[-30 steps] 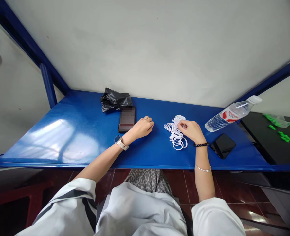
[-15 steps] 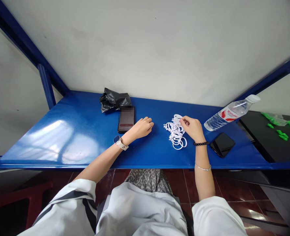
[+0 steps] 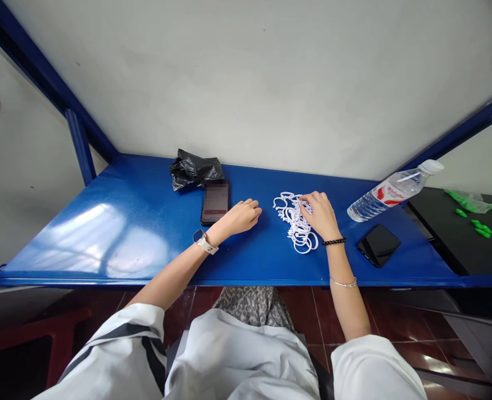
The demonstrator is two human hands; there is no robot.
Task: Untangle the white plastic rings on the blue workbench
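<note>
A tangled pile of thin white plastic loops (image 3: 299, 226) lies on the blue table (image 3: 262, 261), right of its middle. My right hand (image 3: 320, 214) is over the upper right side of the pile, palm down, with fingers bent and apart. Its fingertips touch or nearly touch the loops; no loop shows lifted in them. My left hand (image 3: 241, 215) rests on the table left of the pile, fingers loosely curled under, and I see nothing in it. Beside that hand a phone (image 3: 215, 203) with a lit, partly blurred screen lies flat.
A crumpled black plastic bag (image 3: 196, 168) is behind the lit phone. On the right stand a water bottle (image 3: 391, 194) and, lying nearer, a dark phone (image 3: 378, 245). Green pieces (image 3: 481, 228) lie on a black surface at far right. A wall (image 3: 246, 83) rises behind the table.
My right hand has gone from a pinch at the pile's edge to spread fingers, shifting slightly left over it. Some upper loops have spread leftward. My left hand has stayed put.
</note>
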